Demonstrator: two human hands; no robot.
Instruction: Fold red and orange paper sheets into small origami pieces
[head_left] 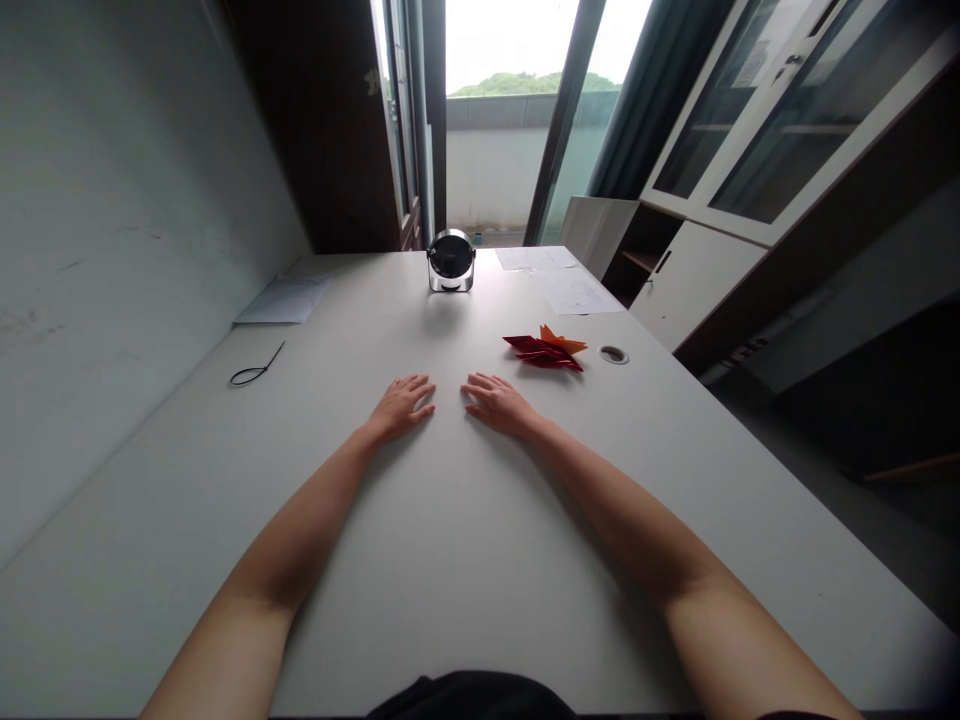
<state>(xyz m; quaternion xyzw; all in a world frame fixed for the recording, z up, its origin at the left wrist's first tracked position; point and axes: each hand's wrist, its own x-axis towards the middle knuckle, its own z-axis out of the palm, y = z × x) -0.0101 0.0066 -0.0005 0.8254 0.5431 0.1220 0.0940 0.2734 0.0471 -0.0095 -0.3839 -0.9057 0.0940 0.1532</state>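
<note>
My left hand (403,405) lies palm down on the white table (450,540), fingers stretched out and holding nothing. My right hand (496,402) rests flat beside it, a small gap between the two, fingers also spread and empty. Just beyond and to the right of my right hand lies a small pile of folded red and orange paper pieces (546,349); neither hand touches it.
A small round desk fan (451,260) stands at the table's far middle. Paper sheets (571,289) lie far right, another sheet (284,299) far left. A black cable tie (255,373) lies left. A cable hole (613,354) sits beside the paper pile. Cabinets stand right.
</note>
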